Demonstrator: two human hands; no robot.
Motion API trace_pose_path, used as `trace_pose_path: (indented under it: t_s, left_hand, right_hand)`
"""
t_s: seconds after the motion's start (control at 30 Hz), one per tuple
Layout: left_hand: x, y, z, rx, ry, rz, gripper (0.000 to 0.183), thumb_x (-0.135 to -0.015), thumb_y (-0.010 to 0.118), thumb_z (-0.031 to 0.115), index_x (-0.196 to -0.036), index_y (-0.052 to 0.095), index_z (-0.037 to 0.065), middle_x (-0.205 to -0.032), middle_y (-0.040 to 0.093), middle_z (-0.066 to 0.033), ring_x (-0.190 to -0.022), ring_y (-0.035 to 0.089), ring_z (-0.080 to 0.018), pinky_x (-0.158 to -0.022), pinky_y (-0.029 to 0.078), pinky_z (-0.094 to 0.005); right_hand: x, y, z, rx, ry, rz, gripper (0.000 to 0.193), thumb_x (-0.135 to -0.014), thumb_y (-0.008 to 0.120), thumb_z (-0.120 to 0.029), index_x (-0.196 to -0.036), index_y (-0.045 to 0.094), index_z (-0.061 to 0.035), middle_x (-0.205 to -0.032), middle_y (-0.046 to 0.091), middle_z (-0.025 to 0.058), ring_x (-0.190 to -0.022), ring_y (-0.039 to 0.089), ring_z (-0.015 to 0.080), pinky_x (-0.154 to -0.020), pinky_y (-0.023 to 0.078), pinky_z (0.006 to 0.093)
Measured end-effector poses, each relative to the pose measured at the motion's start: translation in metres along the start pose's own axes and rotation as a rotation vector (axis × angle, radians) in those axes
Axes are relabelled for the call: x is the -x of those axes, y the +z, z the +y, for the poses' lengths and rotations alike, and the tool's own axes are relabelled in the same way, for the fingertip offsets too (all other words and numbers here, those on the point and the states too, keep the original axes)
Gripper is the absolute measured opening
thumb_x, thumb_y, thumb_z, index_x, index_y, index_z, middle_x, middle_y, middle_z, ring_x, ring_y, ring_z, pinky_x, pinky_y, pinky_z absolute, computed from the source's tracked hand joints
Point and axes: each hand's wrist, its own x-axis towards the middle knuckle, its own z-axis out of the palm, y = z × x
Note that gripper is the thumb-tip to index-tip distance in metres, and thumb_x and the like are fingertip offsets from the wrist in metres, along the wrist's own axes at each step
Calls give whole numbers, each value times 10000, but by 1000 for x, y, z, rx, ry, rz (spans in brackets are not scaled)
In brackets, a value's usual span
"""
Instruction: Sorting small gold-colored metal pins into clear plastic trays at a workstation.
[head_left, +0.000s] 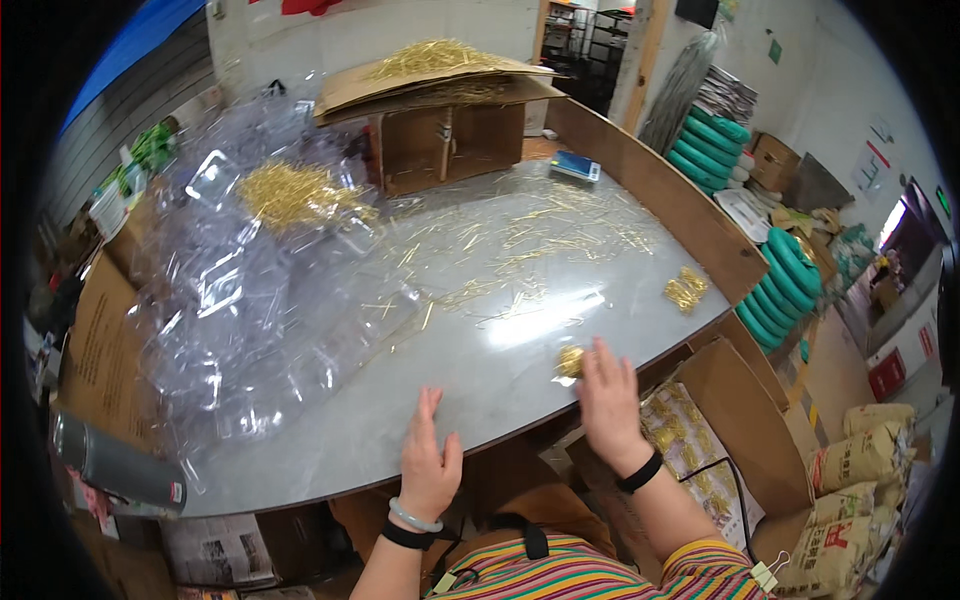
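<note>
My left hand [430, 455] hovers over the table's near edge, fingers stretched out and thumb apart, with nothing in it. A bracelet and a black band circle that wrist. Farther right, my right hand [609, 396] lies with its fingers extended beside a small packet of gold-coloured pieces [570, 361]. Whether its thumb side touches the packet is hard to see. Another little group of gold packets [686, 289] lies near the right edge of the grey table [450, 370]. Loose thin gold strips [540, 235] are scattered over the table's far half.
Clear plastic boxes [245, 300] heap up on the left, with a pile of gold strips [295, 193] on top. A dark cylindrical bottle [115, 462] stands front left. At the back is a cardboard shelf [450, 150]; an open carton [735, 400] sits below right. Wooden boards edge the table.
</note>
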Motion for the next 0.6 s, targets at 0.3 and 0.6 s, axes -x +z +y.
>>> trace_pose_path:
  t_s: [0.3, 0.6]
  left_hand:
    - [-5, 4, 7, -69, 12, -32, 652, -869, 559, -23, -1490, 362, -47, -1371, 570, -235, -1254, 549, -395, -1064, 435, -444]
    - [-3, 5, 3, -116, 20, -11, 597, -861, 589, -15, -1438, 438, -41, -1351, 583, -225, -1245, 554, -395, -1054, 446, -443]
  right_hand:
    - [-20, 32, 158, 58, 280, 107, 538, -949, 607, -228, -1390, 466, 46, -1433, 495, 227, -1369, 428, 389, -1157, 284, 560]
    - [-39, 8, 130, 184, 75, 143, 472, -867, 692, -372, -1262, 651, -117, -1466, 458, 200, -1420, 326, 420, -1174, 236, 586]
